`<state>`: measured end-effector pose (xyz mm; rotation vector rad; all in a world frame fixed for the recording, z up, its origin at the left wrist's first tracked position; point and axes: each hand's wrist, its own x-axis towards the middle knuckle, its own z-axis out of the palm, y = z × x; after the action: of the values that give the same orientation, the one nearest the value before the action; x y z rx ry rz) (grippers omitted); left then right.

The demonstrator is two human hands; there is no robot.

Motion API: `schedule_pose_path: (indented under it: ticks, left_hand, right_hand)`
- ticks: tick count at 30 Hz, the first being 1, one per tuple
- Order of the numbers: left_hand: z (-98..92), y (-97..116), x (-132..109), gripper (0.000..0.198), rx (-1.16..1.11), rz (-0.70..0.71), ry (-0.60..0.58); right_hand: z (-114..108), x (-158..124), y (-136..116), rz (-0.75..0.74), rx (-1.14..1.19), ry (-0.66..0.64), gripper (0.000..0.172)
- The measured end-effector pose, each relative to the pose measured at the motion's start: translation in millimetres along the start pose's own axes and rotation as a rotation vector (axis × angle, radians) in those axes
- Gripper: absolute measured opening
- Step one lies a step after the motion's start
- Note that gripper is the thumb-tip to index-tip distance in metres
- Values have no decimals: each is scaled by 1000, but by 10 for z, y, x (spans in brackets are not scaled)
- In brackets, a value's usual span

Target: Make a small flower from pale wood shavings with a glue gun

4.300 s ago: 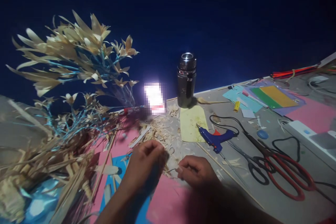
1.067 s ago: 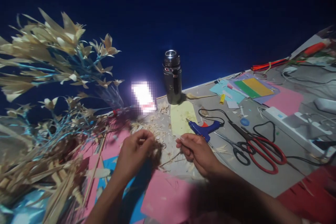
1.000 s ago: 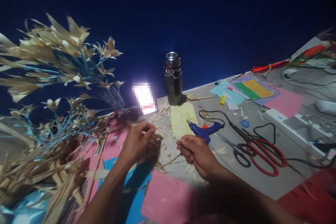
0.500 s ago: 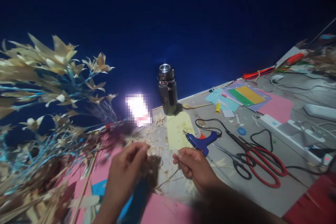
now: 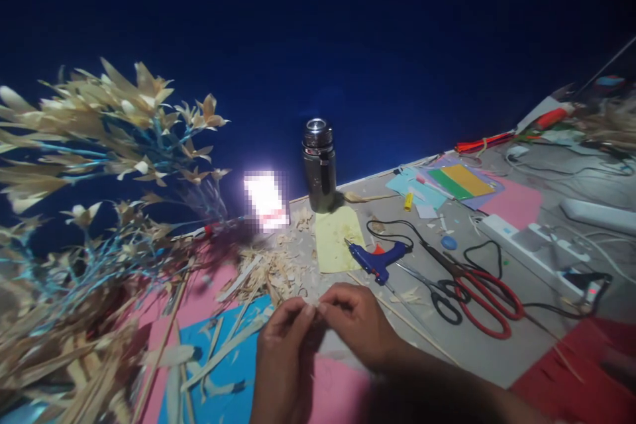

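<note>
My left hand (image 5: pixel 285 351) and my right hand (image 5: pixel 355 321) meet fingertip to fingertip low in the middle of the view, both pinched on a small pale strip I cannot make out clearly. They hover above a pink sheet (image 5: pixel 338 391) and a blue sheet (image 5: pixel 223 377). A heap of straw-coloured shavings (image 5: pixel 271 268) lies just beyond them. A blue glue gun (image 5: pixel 375 258) rests to the right of my right hand.
Dried leafy stems with blue stalks (image 5: pixel 99 165) fill the left. A steel flask (image 5: pixel 318 164) stands by the wall, beside a bright blurred rectangle (image 5: pixel 265 200). Red-handled scissors (image 5: pixel 479 291), black scissors (image 5: pixel 442 291), a white power strip (image 5: pixel 536 248), coloured paper (image 5: pixel 462 179) and cables lie right.
My hands have come together and moved toward me; earlier they were apart, the left over the shavings. The view has shifted slightly.
</note>
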<state>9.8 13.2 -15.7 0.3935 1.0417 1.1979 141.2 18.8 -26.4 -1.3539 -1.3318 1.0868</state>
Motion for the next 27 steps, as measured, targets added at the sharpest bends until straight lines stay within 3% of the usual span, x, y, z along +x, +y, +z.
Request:
schedule_pose_path:
  ticks: [7,10,13,16,22,24,27]
  left_hand:
    - [-68,-11,-44,25,78,-51,-28]
    - [-133,-48,-105,20,131,-92,-89]
    - [-178,-20,-159,19,264,-98,-155]
    - [-261,157,-162,20,489,-100,-193]
    - [-658,573,-121,17,939,273,100]
    - [-747,552,-142,13,1033,341,87]
    - [-741,384,-168,14,1167,460,-37]
  right_hand:
    - [-93,-39,-60,-159,-200,-73,14]
    - [-151,-120,-77,-151,-295,-130,11]
    - [-226,-214,-5,-121,-305,-181,9]
    - [-375,-290,109,-112,-338,-187,17]
    - [-770,-409,265,-98,-535,-10,24]
    - [-812,-449,311,-137,-611,11,25]
    - [-779,-490,365,-156,-708,4,26]
